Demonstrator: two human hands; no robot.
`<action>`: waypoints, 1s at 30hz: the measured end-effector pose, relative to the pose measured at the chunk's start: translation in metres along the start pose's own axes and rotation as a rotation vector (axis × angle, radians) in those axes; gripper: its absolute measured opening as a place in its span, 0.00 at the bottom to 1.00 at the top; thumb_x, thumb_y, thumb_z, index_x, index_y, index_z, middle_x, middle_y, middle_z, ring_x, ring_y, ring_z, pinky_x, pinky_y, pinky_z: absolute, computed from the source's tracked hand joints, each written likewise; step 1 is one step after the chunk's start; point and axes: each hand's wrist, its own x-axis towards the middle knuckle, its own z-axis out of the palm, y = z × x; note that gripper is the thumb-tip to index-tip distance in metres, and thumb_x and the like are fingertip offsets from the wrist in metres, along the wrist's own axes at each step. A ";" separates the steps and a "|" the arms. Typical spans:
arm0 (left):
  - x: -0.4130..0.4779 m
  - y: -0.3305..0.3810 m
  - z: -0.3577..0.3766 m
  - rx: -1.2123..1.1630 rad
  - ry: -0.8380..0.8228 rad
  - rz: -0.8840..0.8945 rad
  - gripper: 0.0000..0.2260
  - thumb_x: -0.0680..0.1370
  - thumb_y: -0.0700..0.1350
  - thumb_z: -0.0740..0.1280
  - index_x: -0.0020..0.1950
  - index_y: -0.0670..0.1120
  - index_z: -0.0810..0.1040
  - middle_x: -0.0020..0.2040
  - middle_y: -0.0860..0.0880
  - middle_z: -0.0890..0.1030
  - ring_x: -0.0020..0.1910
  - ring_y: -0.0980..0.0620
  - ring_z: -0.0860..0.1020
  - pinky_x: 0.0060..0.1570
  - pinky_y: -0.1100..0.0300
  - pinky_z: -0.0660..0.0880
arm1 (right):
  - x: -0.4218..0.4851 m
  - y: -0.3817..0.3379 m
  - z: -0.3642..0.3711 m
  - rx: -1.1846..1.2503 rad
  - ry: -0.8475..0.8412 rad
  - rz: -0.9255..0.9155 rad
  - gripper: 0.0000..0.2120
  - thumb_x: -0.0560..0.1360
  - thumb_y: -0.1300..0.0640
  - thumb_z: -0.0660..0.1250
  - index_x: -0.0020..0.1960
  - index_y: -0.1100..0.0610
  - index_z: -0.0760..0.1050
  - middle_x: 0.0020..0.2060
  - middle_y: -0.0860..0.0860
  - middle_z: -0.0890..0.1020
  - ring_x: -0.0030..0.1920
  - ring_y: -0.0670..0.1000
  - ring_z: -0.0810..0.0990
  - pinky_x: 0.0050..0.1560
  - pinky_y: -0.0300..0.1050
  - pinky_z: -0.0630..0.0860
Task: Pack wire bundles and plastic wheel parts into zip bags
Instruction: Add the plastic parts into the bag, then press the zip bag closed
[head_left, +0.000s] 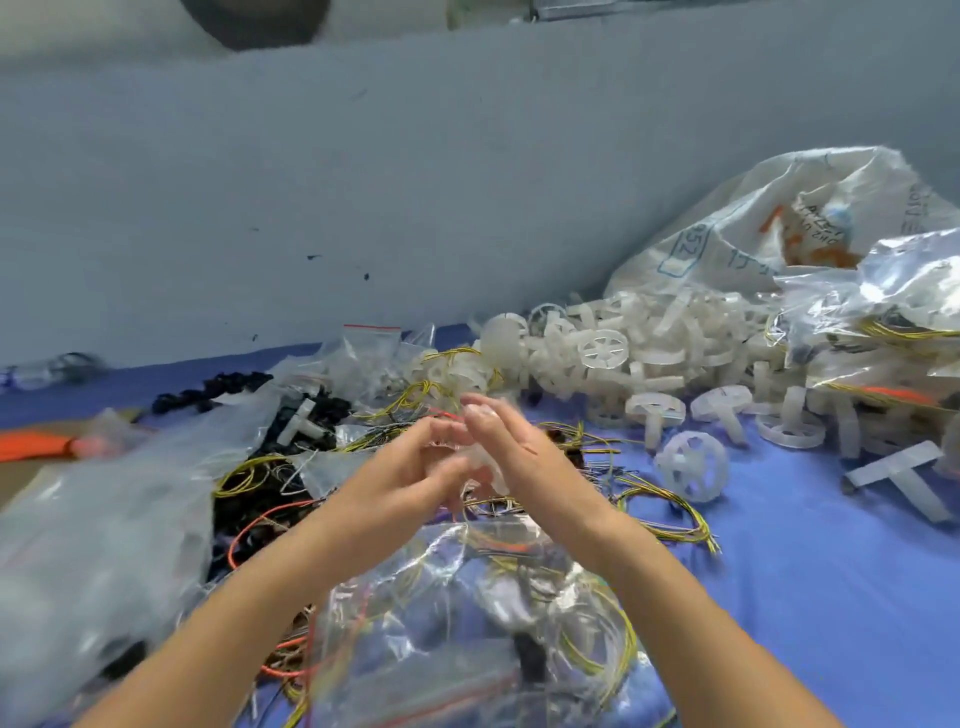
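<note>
While both hands are meeting above the middle of the blue cloth (810, 571), a white plastic wheel part (480, 470), blurred by motion, is sitting between them. The left hand (400, 470) is curling its fingers toward that part from the left, and the right hand (524, 452) is lying against it from the right with fingers stretched nearly straight and pointing away from the person; how firmly either hand is gripping it I cannot tell through the blur. Directly below the wrists a clear zip bag (457, 623) is lying crumpled, with yellow and orange wire showing through it. Loose yellow wire bundles (670, 514) are trailing on the cloth just right of the right wrist. A pile of white wheel parts (623, 353) is spreading behind the hands toward the right, with one single wheel (691, 465) standing apart, near the right hand. Further right, a big crinkled plastic sack (779, 218) is leaning against the grey wall (415, 182). Black parts (291, 415) and more clear bags (93, 545) are lying to the left.
</note>
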 end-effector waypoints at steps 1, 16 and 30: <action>-0.012 -0.003 -0.005 -0.019 0.029 -0.002 0.09 0.81 0.43 0.64 0.61 0.46 0.74 0.40 0.51 0.83 0.36 0.56 0.77 0.36 0.65 0.74 | 0.000 0.000 0.010 -0.018 -0.025 -0.015 0.21 0.77 0.38 0.63 0.66 0.45 0.72 0.55 0.48 0.82 0.47 0.44 0.83 0.44 0.40 0.79; -0.068 -0.037 -0.044 -0.098 0.395 0.059 0.08 0.77 0.50 0.65 0.55 0.56 0.79 0.43 0.48 0.85 0.37 0.53 0.81 0.38 0.62 0.77 | 0.000 -0.006 0.062 0.088 -0.133 0.073 0.18 0.75 0.38 0.63 0.61 0.45 0.76 0.56 0.53 0.82 0.53 0.52 0.83 0.55 0.53 0.81; -0.118 -0.069 -0.119 -0.619 0.299 -0.655 0.20 0.71 0.50 0.69 0.54 0.35 0.79 0.36 0.43 0.81 0.30 0.53 0.79 0.25 0.64 0.76 | -0.006 0.007 0.072 -0.849 -0.267 -0.239 0.16 0.82 0.58 0.59 0.64 0.44 0.76 0.61 0.42 0.77 0.59 0.42 0.75 0.59 0.41 0.72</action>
